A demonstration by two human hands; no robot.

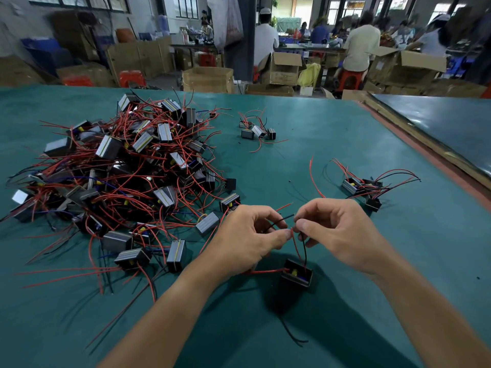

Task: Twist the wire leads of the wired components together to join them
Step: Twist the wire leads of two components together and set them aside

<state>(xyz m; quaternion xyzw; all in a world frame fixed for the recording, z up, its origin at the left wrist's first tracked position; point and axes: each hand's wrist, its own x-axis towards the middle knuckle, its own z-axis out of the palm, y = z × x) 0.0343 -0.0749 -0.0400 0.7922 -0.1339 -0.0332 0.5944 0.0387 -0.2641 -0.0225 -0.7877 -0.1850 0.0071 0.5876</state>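
A small black wired component (296, 276) hangs or sits just below my hands, with a red lead and a black lead (304, 249) rising from it. My left hand (249, 237) pinches the wires between thumb and forefinger. My right hand (337, 232) pinches the same leads right beside it, the fingertips of both hands almost touching. A short black wire end sticks out above the pinch. Another red lead runs left from the component under my left hand.
A big pile of components with red and black wires (119, 176) covers the left of the green table (318, 160). Smaller groups lie at the back middle (256, 131) and at the right (364, 187). People work among cardboard boxes beyond the table.
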